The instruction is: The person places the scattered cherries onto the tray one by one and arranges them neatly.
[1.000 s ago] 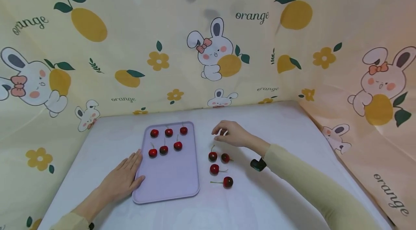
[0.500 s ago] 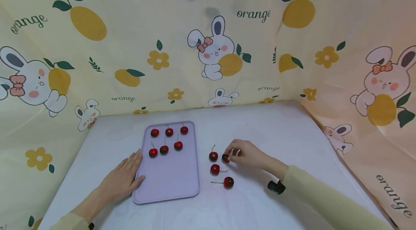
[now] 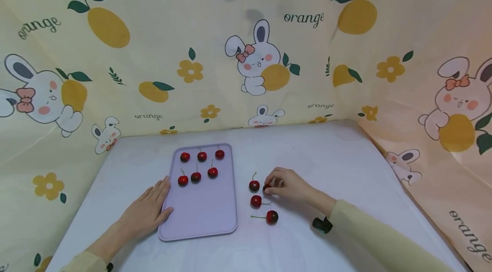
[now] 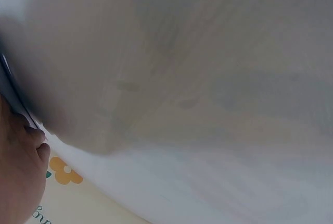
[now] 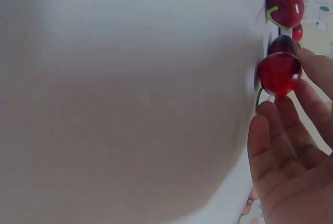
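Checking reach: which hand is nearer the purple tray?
Left: the left hand touches the tray at its left edge; the right hand pinches a cherry right of the tray.

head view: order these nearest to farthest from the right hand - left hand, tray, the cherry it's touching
1. Cherry: touched by the right hand
2. Tray: off to that hand's left
3. Left hand: farthest, at the tray's left edge

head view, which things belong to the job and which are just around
Job, it seems:
tray, left hand on its edge
six cherries on the tray
cherry pinched by right hand
three cherries beside the tray

Just around:
printed backdrop
black wrist device
table
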